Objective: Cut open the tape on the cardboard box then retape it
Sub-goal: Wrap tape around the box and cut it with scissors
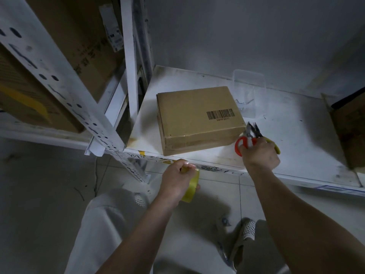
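**Sealed box on the shelf, tape roll and scissors in hand**

At the far left, large cartons [39,91] sit behind a white perforated shelf upright [59,76]. The left hand [173,184] curls round a yellow tape roll [190,185], held just below the shelf's front edge. The cardboard box [199,117] lies flat on the white shelf [296,139], near its front left corner: plain brown, closed, a black barcode printed on top, clear tape across the near side. Just right of the box, the right hand [260,153] grips red-handled scissors [245,138] together with a yellow-handled tool [272,144], tips pointing away. Behind stands a clear plastic container [248,91]; another carton [351,127] sits at the right edge. The shelf is scuffed, the wall grey, the floor tiled.
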{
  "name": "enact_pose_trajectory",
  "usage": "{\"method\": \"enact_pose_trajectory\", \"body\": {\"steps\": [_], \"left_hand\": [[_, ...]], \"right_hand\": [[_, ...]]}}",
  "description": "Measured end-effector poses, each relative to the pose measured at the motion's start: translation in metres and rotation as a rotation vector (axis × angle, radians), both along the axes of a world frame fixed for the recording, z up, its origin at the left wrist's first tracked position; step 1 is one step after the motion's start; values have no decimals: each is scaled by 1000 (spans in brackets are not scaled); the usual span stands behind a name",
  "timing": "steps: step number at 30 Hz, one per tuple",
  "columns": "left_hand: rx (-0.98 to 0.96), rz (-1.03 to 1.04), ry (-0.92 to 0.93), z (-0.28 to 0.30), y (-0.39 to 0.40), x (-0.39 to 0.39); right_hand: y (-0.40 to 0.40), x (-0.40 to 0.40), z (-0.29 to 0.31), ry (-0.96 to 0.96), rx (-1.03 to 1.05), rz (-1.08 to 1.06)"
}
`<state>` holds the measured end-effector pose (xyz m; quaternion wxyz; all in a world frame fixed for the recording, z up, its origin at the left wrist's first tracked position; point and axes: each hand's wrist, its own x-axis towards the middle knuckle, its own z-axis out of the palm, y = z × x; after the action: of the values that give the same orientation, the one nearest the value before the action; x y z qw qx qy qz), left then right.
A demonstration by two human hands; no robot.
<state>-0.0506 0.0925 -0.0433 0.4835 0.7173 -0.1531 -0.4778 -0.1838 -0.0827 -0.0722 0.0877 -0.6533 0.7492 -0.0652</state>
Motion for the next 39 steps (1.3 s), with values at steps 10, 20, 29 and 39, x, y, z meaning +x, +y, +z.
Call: {"method": "enact_pose_trajectory", "body": {"steps": [10,20,29,39], "left_hand": [[6,52,47,3,13,8],[27,183,20,7,32,25],[-20,404,-89,0,35,46],[-55,492,-175,5,20,56]], "right_hand": [[18,24,35,-395,-400,-26],[73,98,35,-145,-426,921],[80,118,36,3,-401,729],[70,101,36,-135,-392,847]]}}
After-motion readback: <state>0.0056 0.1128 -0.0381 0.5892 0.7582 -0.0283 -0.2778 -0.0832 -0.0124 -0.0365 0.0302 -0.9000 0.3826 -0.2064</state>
